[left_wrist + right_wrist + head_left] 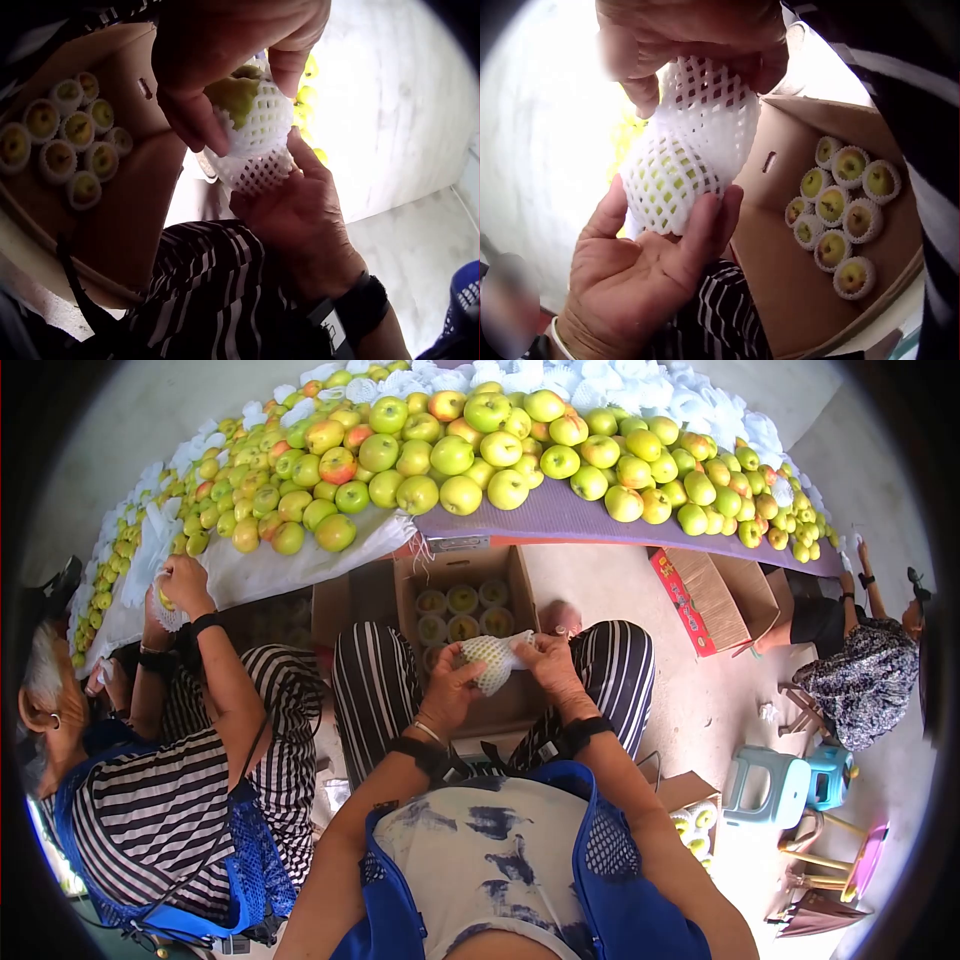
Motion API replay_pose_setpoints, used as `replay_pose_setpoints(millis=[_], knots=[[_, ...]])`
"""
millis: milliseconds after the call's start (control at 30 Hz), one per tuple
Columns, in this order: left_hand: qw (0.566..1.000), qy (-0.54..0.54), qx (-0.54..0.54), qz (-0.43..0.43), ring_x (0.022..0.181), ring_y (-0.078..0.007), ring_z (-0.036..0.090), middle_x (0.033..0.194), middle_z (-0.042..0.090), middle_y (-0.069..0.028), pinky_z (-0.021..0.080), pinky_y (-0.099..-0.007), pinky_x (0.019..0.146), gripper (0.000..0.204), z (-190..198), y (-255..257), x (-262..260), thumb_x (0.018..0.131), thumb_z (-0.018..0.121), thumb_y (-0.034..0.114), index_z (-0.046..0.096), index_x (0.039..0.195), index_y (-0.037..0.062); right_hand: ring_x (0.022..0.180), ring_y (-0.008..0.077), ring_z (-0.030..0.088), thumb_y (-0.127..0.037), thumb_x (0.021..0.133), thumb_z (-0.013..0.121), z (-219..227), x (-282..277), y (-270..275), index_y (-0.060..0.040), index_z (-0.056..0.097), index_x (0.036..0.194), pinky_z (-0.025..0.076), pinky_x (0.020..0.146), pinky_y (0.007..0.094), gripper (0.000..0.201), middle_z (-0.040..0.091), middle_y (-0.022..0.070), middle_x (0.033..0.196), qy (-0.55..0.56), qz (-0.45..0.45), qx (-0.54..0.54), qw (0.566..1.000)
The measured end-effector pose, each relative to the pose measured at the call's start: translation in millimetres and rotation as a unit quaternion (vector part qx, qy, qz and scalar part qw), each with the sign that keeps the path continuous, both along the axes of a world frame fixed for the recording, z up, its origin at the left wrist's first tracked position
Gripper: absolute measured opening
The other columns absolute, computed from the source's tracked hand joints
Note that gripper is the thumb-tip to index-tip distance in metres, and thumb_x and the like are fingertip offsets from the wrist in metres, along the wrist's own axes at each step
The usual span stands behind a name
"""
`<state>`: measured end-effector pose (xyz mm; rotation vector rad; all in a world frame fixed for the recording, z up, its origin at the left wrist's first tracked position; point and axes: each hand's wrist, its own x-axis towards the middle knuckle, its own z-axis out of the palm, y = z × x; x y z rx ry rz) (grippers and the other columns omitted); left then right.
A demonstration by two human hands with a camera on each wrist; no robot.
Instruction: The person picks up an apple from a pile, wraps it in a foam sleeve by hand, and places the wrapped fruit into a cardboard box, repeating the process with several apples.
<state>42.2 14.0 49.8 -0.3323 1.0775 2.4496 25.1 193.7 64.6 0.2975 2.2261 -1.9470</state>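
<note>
Between my hands, above the lap, is a green-yellow apple (232, 100) partly covered by a white foam net sleeve (491, 663). My left hand (447, 692) holds the apple through the net, thumb and fingers on either side of it, as the right wrist view shows. My right hand (552, 668) pinches the loose end of the net (709, 97), which stretches away from the fruit. Bare apple skin shows near the left fingers in the left wrist view. Below the hands stands an open cardboard box (772, 277) holding several netted apples (832, 206).
A long heap of loose apples (460, 455) covers the bench ahead, with white foam nets (600, 385) piled behind. To the left a person in stripes (150, 800) works close by. On the right are another carton (715, 595), a pale blue stool (765, 785) and a seated person (860, 680).
</note>
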Motion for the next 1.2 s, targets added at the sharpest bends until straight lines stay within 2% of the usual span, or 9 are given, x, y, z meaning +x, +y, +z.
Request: replay_pose_setpoints(millis=[33, 233, 433, 533, 733, 833, 933, 1033, 1200], knots=[[1.0, 0.002, -0.005, -0.002, 0.101, -0.0251, 0.054, 0.113, 0.049, -0.01, 0.05, -0.0413, 0.079, 0.049, -2, 0, 0, 0.076, 0.062, 0.009, 0.036, 0.118, 0.0086, 0.063, 0.0076, 0.053, -0.012, 0.081, 0.062, 0, 0, 1, 0.0025, 0.062, 0.082, 0.044, 0.058, 0.0239, 0.015, 0.06, 0.0013, 0.07, 0.004, 0.039, 0.096, 0.995], [1.0, -0.009, -0.014, -0.002, 0.102, -0.0259, 0.053, 0.116, 0.048, -0.01, 0.051, -0.0441, 0.076, 0.052, 5, -2, 1, 0.077, 0.062, 0.012, 0.035, 0.122, 0.0134, 0.063, 0.0101, 0.054, -0.016, 0.079, 0.064, -13, -3, -2, 0.0019, 0.065, 0.088, 0.046, 0.06, 0.0255, 0.02, 0.062, 0.0057, 0.071, 0.033, 0.026, -0.071, 0.997], [1.0, -0.011, -0.013, -0.011, 0.101, -0.0263, 0.054, 0.117, 0.049, -0.0097, 0.052, -0.0453, 0.075, 0.049, -5, -3, 1, 0.078, 0.061, 0.011, 0.039, 0.121, 0.0142, 0.067, 0.0104, 0.057, -0.007, 0.081, 0.057, -16, -2, 0, 0.0007, 0.064, 0.092, 0.046, 0.061, 0.0237, 0.015, 0.063, 0.0044, 0.078, 0.041, 0.047, 0.051, 0.997], [1.0, -0.014, -0.007, -0.015, 0.1, -0.0266, 0.055, 0.116, 0.05, -0.0095, 0.052, -0.0461, 0.074, 0.047, -3, -3, 2, 0.079, 0.061, 0.01, 0.039, 0.121, 0.0142, 0.069, 0.0118, 0.058, -0.007, 0.081, 0.058, -9, -3, -2, 0.0021, 0.063, 0.094, 0.047, 0.063, 0.0241, 0.017, 0.063, 0.0059, 0.081, -0.014, -0.017, -0.186, 0.982], [0.999, -0.024, 0.037, -0.011, 0.1, -0.0275, 0.055, 0.115, 0.051, -0.0096, 0.052, -0.0471, 0.074, 0.045, -1, -2, 2, 0.079, 0.062, 0.011, 0.04, 0.119, 0.0139, 0.071, 0.0132, 0.06, -0.003, 0.078, 0.06, -8, 0, -12, 0.0037, 0.061, 0.097, 0.049, 0.064, 0.0253, 0.02, 0.063, 0.0062, 0.083, -0.076, -0.05, -0.297, 0.951], [0.999, -0.034, 0.021, -0.014, 0.099, -0.027, 0.055, 0.114, 0.051, -0.0095, 0.052, -0.0461, 0.073, 0.044, -1, 0, 4, 0.078, 0.062, 0.01, 0.041, 0.117, 0.0136, 0.073, 0.0147, 0.062, -0.002, 0.076, 0.061, -8, 0, -14, 0.0007, 0.062, 0.098, 0.049, 0.064, 0.0266, 0.022, 0.065, 0.009, 0.086, -0.048, -0.047, -0.255, 0.965], [0.999, -0.044, -0.013, -0.005, 0.097, -0.0247, 0.056, 0.111, 0.052, -0.0085, 0.052, -0.0431, 0.071, 0.043, 0, 6, 4, 0.078, 0.061, 0.009, 0.041, 0.116, 0.0135, 0.072, 0.0209, 0.063, -0.002, 0.073, 0.062, -20, -1, -19, -0.0053, 0.063, 0.099, 0.05, 0.063, 0.0297, 0.026, 0.064, 0.0114, 0.084, 0.263, -0.022, 0.145, 0.954], [0.998, -0.051, -0.035, 0.019, 0.091, -0.0213, 0.057, 0.107, 0.053, -0.0082, 0.054, -0.037, 0.067, 0.043, 1, 10, 6, 0.077, 0.062, 0.006, 0.043, 0.115, 0.0118, 0.07, 0.0278, 0.061, -0.004, 0.07, 0.061, 5, 6, -23, -0.0097, 0.064, 0.095, 0.05, 0.061, 0.0334, 0.026, 0.06, 0.0122, 0.079, 0.308, 0.021, 0.283, 0.908], [0.995, -0.047, -0.031, 0.086, 0.089, -0.0203, 0.057, 0.106, 0.054, -0.0094, 0.053, -0.0326, 0.067, 0.04, 12, 7, 7, 0.077, 0.059, 0.004, 0.044, 0.114, 0.0103, 0.067, 0.0307, 0.058, -0.007, 0.069, 0.061, 24, 18, -44, -0.0093, 0.062, 0.091, 0.048, 0.058, 0.0371, 0.022, 0.056, 0.0106, 0.074, 0.349, 0.081, 0.323, 0.876]])
